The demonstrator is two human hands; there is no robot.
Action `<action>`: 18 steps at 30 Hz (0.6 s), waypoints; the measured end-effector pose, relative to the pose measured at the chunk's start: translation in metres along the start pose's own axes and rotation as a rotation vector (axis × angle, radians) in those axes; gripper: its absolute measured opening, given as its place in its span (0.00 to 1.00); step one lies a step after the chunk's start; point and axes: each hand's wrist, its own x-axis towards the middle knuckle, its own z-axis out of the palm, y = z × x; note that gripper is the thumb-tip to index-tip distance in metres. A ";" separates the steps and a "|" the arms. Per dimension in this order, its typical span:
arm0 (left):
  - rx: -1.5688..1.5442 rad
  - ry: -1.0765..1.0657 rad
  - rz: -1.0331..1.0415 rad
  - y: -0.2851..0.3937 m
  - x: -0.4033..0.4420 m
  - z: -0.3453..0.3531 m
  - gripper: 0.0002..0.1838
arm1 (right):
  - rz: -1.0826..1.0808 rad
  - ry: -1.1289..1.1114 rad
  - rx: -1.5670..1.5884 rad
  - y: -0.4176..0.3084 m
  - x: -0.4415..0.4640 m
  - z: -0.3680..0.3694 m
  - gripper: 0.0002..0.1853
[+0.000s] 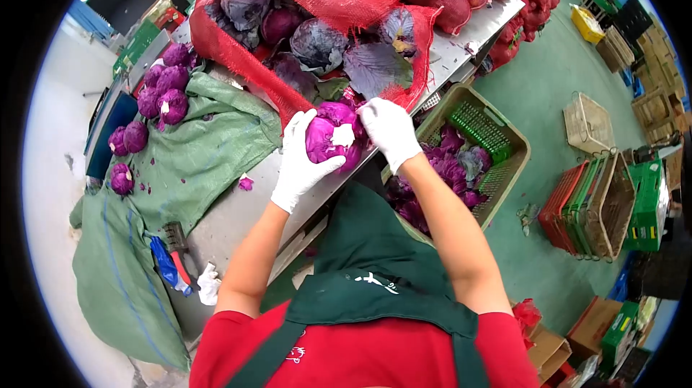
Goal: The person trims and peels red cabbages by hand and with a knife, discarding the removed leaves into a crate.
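A purple-red cabbage (324, 139) with a pale cut stem end is at the table's edge in front of me. My left hand (297, 164), in a white glove, is wrapped round its left side, the thumb along the near side. My right hand (389, 132), also gloved in white, has its fingers closed at the cabbage's right edge, on what looks like an outer leaf; the fingertips are partly hidden. Just beyond lies an opened red mesh sack (252, 81) with several darker, leafy cabbages (317, 45) inside.
Trimmed cabbages (171, 79) lie on a green woven cloth (209, 128) at left. A knife-like tool (176, 240) and blue glove (164, 262) rest near the table's front. Below right, a green crate (515, 164) holds loose purple leaves (450, 172). Stacked crates (587, 204) stand on the floor.
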 end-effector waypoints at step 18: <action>-0.829 0.031 -0.268 -0.044 -0.014 -0.004 0.45 | 0.102 -0.121 0.470 0.002 -0.042 -0.001 0.31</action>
